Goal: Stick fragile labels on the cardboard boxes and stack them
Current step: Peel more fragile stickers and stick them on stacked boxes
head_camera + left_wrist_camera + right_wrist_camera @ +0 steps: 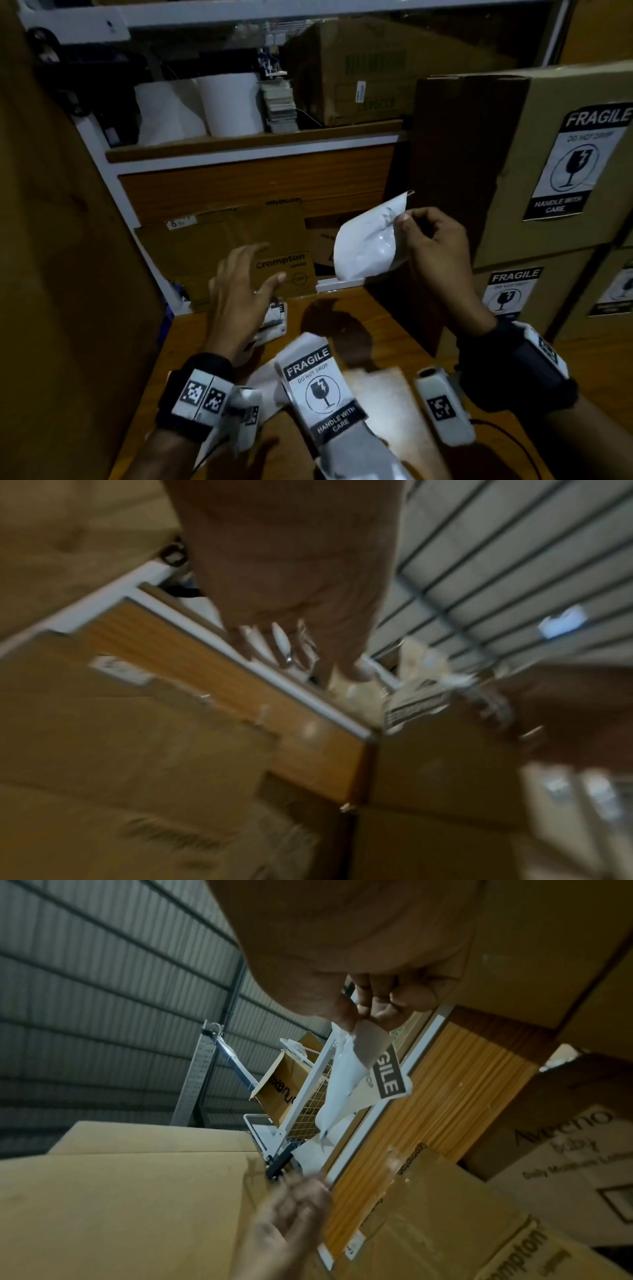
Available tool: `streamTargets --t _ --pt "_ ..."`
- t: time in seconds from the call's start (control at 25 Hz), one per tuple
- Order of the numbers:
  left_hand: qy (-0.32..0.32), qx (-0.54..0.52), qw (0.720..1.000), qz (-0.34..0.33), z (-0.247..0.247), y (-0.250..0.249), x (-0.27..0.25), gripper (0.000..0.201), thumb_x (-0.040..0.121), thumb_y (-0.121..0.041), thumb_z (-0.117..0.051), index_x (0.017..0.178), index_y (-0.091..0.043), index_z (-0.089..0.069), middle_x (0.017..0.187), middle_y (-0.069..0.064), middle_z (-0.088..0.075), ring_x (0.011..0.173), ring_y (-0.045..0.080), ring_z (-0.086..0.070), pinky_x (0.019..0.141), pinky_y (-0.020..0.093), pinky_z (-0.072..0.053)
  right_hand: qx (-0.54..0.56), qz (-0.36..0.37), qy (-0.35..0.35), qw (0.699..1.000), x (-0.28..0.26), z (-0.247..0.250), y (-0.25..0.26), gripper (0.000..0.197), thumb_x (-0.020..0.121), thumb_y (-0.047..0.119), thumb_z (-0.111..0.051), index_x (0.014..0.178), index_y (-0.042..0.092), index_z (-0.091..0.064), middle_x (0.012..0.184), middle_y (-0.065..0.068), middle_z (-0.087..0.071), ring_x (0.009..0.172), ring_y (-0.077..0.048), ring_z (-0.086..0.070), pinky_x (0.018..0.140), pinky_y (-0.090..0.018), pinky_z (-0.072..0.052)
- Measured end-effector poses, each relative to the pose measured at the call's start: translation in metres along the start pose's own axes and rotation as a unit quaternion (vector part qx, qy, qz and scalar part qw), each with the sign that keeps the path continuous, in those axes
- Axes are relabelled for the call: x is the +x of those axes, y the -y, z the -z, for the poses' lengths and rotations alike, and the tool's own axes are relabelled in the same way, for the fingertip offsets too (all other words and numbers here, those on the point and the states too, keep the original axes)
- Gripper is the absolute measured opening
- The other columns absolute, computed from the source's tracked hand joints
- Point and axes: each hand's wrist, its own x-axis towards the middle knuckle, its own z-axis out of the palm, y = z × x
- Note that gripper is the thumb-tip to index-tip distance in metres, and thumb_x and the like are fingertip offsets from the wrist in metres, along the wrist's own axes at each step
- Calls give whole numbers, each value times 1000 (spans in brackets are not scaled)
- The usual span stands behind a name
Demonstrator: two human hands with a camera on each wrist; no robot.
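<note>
Head view: fragile label (368,240) hangs from right-hand grip (433,243).

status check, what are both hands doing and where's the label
Right hand pinches white fragile label by its top corner, held in air. Left hand open, empty. Labelled brown cardboard boxes stacked right. Nothing blocking.

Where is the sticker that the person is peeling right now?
In the head view, the fragile label hangs pinched in the right hand, raised above the wooden table, just left of the stacked cardboard boxes.
</note>
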Motion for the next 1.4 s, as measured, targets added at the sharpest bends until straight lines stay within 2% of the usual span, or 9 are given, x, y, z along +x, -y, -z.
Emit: streamTargets --t 0.16,0.32,0.48,0.64,0.76,0.88,1.08,1.28,1.4 --pt "-18 10 956 -292 11 -49 -16 76 76 -59 -77 142 -31 -52 145 -11 -48 135 16 -45 109 44 -35 16 -40 23 999 -1 -2 4 11 102 23 -62 98 18 -70 92 9 -70 74 10 -65 55 -10 -50" --pt "-109 67 910 -394 6 -65 -18 25 95 -32 -73 115 -15 -74 119 1 -73 109 20 -67 87 43 -50 24 -63 30 997 -3 -6 15 2 98 17 -66 97 18 -68 92 7 -67 66 9 -64 48 -12 -49" --pt "-122 -175 957 -194 15 -67 -18 13 96 -20 -73 106 -13 -77 100 -5 -77 89 4 -71 71 24 -59 135 -189 89 969 1 14 39 22 90 14 -71 111 11 -65 79 2 -73 54 -3 -60 44 -17 -41" --pt "-111 -414 902 44 27 -62 -14 7 96 -27 -69 99 -23 -74 95 -3 -79 84 11 -72 61 23 -55 261 -231 68 935 5 43 50 22 95 29 -55 107 14 -65 91 0 -72 63 -8 -61 58 -23 -40" --pt "-85 -450 886 72 33 -66 -17 7 97 -27 -68 97 -22 -72 95 -2 -80 78 6 -70 58 18 -53 118 -135 106 978 -1 33 46 29 95 34 -69 119 19 -62 104 8 -69 75 1 -68 63 -21 -50" --pt "-75 -447 889 64 30 -74 -20 9 96 -26 -68 101 -20 -72 100 -2 -80 86 10 -73 59 19 -55 100 -162 187 964 -13 15 36 61 79 44 -79 131 20 -57 116 2 -74 98 -12 -75 83 -38 -63" --pt "-78 -444 889 80 25 -76 -25 16 97 -25 -68 111 -17 -70 102 -3 -80 88 9 -74 61 21 -56 117 -77 204 969 -21 17 34 35 89 -3 -72 122 9 -65 102 -2 -80 91 -17 -78 67 -25 -61" --pt "-42 -424 894 140 15 -80 -29 51 89 -36 -75 135 -27 -55 119 -11 -72 108 1 -68 98 32 -54 -31 102 165 981 -25 17 28 19 88 9 -77 98 25 -72 89 15 -77 87 0 -74 69 -19 -60" --pt "-39 -420 895 147 14 -91 -26 78 90 -33 -74 155 -33 -30 120 -26 -60 98 -11 -63 89 22 -48 -127 284 98 945 -34 14 17 18 88 22 -73 105 29 -74 95 17 -71 86 -1 -69 70 -18 -58"
